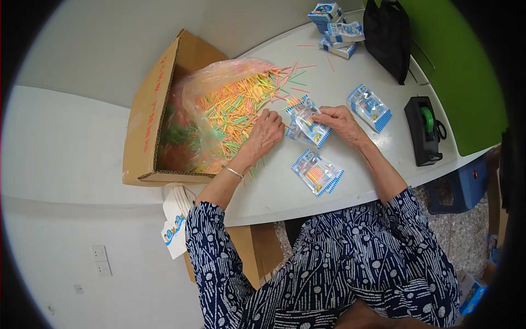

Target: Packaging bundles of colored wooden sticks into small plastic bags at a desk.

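Note:
My left hand (267, 131) rests on the edge of a heap of thin coloured sticks (235, 107) that spill from a clear plastic bag (219, 82) in a cardboard box (143, 118). Its fingers touch the sticks; whether they grip any is unclear. My right hand (338, 119) pinches the open end of a small clear packet with a blue and white edge (308, 125), lying between both hands. A filled packet of sticks (318, 172) lies nearer to me. Another packet (370, 107) lies to the right.
A black tape dispenser with a green roll (423, 130) stands at the right on the white table (339, 77). A black bag (388, 35) and several small blue and white boxes (335, 28) sit at the far edge. Loose sticks (307, 67) lie scattered.

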A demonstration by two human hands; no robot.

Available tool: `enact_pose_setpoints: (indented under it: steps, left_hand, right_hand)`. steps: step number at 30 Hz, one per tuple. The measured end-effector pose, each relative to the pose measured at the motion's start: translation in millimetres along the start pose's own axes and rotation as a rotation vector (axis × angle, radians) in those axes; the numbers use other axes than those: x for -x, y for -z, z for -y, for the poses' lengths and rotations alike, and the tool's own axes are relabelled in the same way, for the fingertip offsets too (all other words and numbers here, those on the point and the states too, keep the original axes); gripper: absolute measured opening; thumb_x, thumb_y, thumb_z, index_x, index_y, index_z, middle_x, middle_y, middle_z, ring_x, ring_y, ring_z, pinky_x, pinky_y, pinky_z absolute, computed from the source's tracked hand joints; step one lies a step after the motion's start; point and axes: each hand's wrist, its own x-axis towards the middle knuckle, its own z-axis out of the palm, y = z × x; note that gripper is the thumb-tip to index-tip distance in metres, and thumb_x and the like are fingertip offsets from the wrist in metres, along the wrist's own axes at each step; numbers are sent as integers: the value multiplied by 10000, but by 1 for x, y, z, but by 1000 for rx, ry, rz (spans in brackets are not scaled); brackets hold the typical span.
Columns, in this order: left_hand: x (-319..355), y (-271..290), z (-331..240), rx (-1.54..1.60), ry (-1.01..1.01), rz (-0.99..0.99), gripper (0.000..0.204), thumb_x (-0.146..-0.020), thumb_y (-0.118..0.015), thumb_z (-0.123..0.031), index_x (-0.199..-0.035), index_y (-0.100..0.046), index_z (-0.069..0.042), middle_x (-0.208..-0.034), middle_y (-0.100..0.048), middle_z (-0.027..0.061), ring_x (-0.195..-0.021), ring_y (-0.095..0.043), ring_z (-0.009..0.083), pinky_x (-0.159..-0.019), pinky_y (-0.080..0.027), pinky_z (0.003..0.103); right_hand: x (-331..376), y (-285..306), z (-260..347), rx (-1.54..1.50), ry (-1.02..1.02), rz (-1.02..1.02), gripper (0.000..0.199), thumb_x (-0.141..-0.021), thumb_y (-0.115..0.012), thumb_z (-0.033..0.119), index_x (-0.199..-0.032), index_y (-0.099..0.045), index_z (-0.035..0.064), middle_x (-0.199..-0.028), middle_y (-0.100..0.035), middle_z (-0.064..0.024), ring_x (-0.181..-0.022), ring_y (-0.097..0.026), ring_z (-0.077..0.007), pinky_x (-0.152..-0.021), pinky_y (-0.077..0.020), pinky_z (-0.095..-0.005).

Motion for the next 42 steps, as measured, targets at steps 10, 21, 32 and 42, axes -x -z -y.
enact_pose_setpoints:
  steps: [10,21,32,42]
  left_hand:
    - [-3,-18,5,187,15,0,143,-716,-577,-57,-851,-531,-43,-777,-564,76,-827,-539,218,-748,-440,332]
    - [13,-12,16,1233,859,-552,381,-802,-551,17,-1160,-433,-33,-800,-585,85,-689,-578,150,-584,-479,284]
    - [-16,56,-12,1742,776,-860,342,-864,-554,15,-1196,-482,-25,-931,-617,61,-853,-565,91,-770,-472,239]
    - [-18,51,-35,1450,700,-521,238,-885,-563,-20,-1119,-579,22,-1113,-550,58,-993,-547,113,-807,-471,243]
  right_hand:
    - [0,3,0,5,3,-42,246,-891,-621,245,-891,-700,13,-732,-594,50,-693,-470,-11,-615,-371,-183]
    - [-3,-1,-1,36,0,-40,253,-886,-621,240,-873,-701,1,-710,-598,41,-677,-473,-19,-600,-370,-192]
    - [-4,-7,-10,143,-5,91,247,-898,-604,233,-831,-686,9,-674,-495,57,-644,-399,-34,-579,-319,-217]
    - [3,-6,-3,-3,-62,85,238,-910,-588,218,-930,-681,0,-739,-573,53,-665,-442,-15,-583,-356,-199]
